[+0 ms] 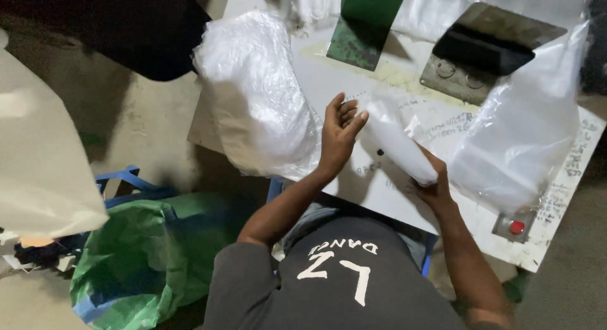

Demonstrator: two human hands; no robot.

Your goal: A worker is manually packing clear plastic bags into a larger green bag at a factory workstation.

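Nearest the camera, the person's grey shirt (341, 286) with white lettering is filling the lower middle of the view. Low on the left, a green woven sack (136, 260) is sagging open beside a blue frame (126, 181).

Just beyond the shirt, the right hand (433, 189) is gripping the lower end of a white, smooth, rolled plastic bundle (397, 140) from below, fingers curled around it. The bundle is slanting up and leftward over the white table (379, 184). The left hand (340, 135) is standing open beside the bundle's upper end, fingers spread and loose, its fingertips near the plastic; whether they are touching it cannot be told.

To the left, a crinkled heap of translucent plastic bags (256, 96) is hanging over the table's edge. To the right, a clear glossy bag (525, 128) is lying flat, with a small grey box bearing a round red button (517, 227) near the table's corner.

Farther back, a green metal plate (363, 26) is leaning upright, and a dark angled metal fixture (490, 42) is sitting on a grey base.
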